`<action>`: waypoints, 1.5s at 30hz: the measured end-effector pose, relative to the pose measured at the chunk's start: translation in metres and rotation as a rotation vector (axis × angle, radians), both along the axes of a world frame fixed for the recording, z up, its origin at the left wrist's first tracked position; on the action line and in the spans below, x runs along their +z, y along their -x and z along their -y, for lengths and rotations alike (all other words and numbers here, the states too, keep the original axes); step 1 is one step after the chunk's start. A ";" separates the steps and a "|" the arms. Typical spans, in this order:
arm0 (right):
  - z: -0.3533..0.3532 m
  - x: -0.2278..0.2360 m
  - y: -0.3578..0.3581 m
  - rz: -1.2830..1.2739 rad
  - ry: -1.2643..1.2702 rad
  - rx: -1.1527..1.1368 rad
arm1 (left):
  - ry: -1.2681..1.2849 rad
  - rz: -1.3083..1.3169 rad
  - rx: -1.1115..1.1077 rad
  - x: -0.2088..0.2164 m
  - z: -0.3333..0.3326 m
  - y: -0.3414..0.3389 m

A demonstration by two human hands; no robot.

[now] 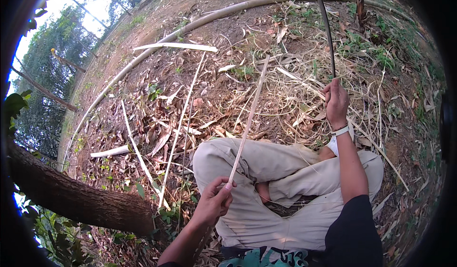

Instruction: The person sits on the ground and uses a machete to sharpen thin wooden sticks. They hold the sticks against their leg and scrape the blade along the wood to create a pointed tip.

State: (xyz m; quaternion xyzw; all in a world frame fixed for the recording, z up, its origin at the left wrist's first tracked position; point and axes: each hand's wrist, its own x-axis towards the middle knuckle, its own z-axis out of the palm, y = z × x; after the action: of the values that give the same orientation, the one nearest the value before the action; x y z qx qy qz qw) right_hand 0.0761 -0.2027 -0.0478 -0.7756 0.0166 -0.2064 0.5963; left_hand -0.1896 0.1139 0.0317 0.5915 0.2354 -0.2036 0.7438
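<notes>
The left hand (215, 203) grips a thin strip (249, 120); the right hand (337, 103) grips a long knife (328, 29), with room between.

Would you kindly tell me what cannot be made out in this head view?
Head view: the handle of the long dark blade, hidden inside the closed right hand.
Head view: where the pale strip ends below the left hand, obscured by that hand and its forearm.
Head view: the full shirt print, cut off by the lower edge.
Head view: the tree trunk farther left, cut off by the view's round edge.
</notes>
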 end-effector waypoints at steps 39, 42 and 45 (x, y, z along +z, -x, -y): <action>-0.201 0.017 0.144 0.126 0.888 0.909 | -0.020 0.018 0.439 -0.037 -0.034 0.001; -0.205 0.018 0.145 0.159 0.875 0.921 | -0.019 0.038 0.391 -0.037 -0.041 0.010; -0.205 0.016 0.146 0.164 0.897 0.907 | 0.036 0.037 0.362 -0.037 -0.048 0.028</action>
State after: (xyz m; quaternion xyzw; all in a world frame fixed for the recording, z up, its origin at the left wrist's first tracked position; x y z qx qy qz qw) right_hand -0.0703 0.0022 -0.0319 -0.8614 -0.4465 0.0209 0.2412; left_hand -0.2174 0.1614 -0.0050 0.5297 0.3205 -0.0595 0.7830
